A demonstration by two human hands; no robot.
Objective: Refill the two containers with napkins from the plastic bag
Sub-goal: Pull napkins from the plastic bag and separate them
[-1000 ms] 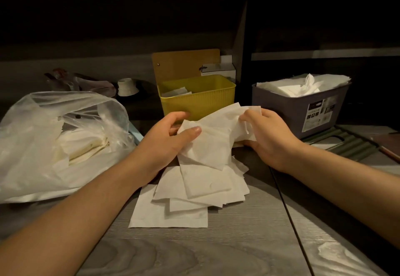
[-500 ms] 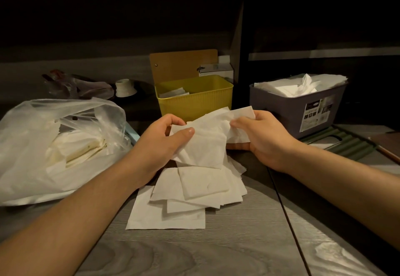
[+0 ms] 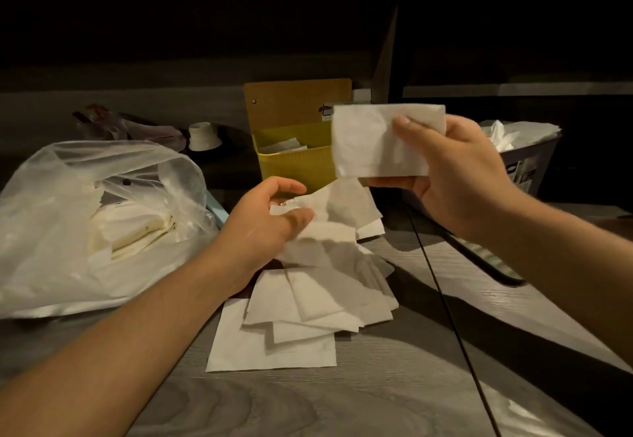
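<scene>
My right hand (image 3: 455, 176) pinches a folded white napkin (image 3: 373, 142) and holds it up in front of the yellow container (image 3: 294, 169), which has a few napkins inside. My left hand (image 3: 263, 224) grips the top of a loose pile of napkins (image 3: 318, 286) lying on the table. The grey container (image 3: 531, 169) at the right is heaped with napkins and partly hidden by my right hand. The clear plastic bag (image 3: 85, 217) with more napkins lies at the left.
A brown board (image 3: 294, 104) stands behind the yellow container. A small white cup (image 3: 203, 137) and a dark wrapper (image 3: 130, 126) sit at the back left. A dark ridged tray edge (image 3: 486, 262) lies right of the pile. The grey wood table (image 3: 342, 402) stretches toward me.
My right hand has lifted one napkin away from the bunch, up and to the right. My left hand has dropped lower, still holding the rest of the napkins over the pile.
</scene>
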